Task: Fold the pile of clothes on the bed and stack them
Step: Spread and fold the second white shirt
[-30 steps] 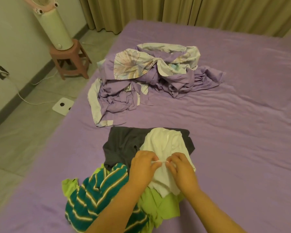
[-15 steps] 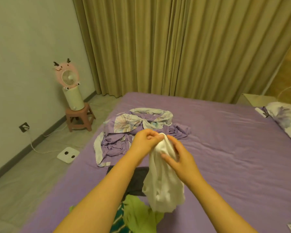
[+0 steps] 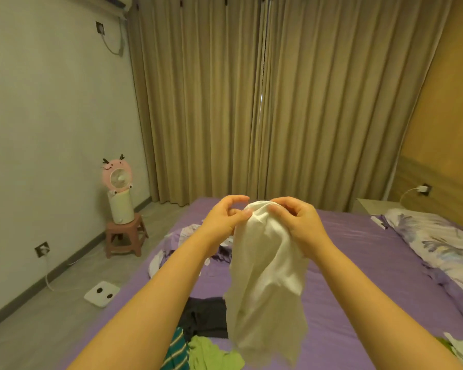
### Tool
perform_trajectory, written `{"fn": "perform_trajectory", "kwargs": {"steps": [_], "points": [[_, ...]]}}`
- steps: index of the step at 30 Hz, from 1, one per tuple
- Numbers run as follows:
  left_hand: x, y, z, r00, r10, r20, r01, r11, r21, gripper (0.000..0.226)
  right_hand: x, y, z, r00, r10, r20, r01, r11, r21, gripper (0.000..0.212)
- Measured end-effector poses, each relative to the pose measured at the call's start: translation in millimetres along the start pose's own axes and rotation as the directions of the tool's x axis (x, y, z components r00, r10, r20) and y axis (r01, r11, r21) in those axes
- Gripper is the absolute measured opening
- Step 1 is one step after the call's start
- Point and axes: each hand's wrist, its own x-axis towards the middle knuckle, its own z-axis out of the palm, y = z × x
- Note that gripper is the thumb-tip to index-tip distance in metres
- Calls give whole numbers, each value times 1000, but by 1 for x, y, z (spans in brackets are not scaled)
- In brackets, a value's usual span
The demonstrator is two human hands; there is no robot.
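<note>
Up above the purple bed (image 3: 358, 263), the left hand (image 3: 225, 220) and right hand (image 3: 300, 222) pinch the top of a white garment (image 3: 265, 284) with curled fingers (image 3: 245, 213); it hangs below them, over dark (image 3: 206, 316), striped (image 3: 175, 348) and green clothes (image 3: 211, 356).

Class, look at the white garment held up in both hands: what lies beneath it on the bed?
Beneath the white garment lie a dark grey garment, a green one and a striped one on the purple bed. The hanging cloth hides their right-hand parts.
</note>
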Motion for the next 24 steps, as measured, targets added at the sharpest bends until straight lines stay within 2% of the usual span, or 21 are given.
{"fn": "perform_trajectory", "kwargs": {"steps": [5,8,10,13,15,17,19,22,24], "points": [[-40,23,16,989,137,-48,-133,988,77,24,-24,-37,-8,996,-16,-86,14,999,-30,9],[-67,28,18,970,234,58,-241,953,181,17,-36,-56,-10,985,-14,-170,14,1000,-5,12],[-85,26,18,944,253,210,-303,917,258,17,-43,-65,-11,973,7,-231,-3,1000,19,12],[-112,18,24,892,185,412,-334,884,327,39,-55,-77,-12,952,35,-303,-29,999,23,13],[-127,14,33,871,231,435,-414,821,393,42,-66,-81,-11,943,57,-327,-55,998,14,13],[-136,14,41,856,361,370,-498,765,407,25,-78,-84,-11,935,69,-349,-77,997,-9,13],[-138,17,39,865,397,306,-496,768,406,17,-90,-84,-14,920,80,-383,-99,995,-30,11],[-142,25,28,910,274,311,-346,915,207,6,-109,-81,-23,895,124,-429,-148,989,-24,8],[-147,31,23,934,239,265,-283,948,142,12,-120,-78,-28,883,155,-443,-177,984,-8,7]]}}
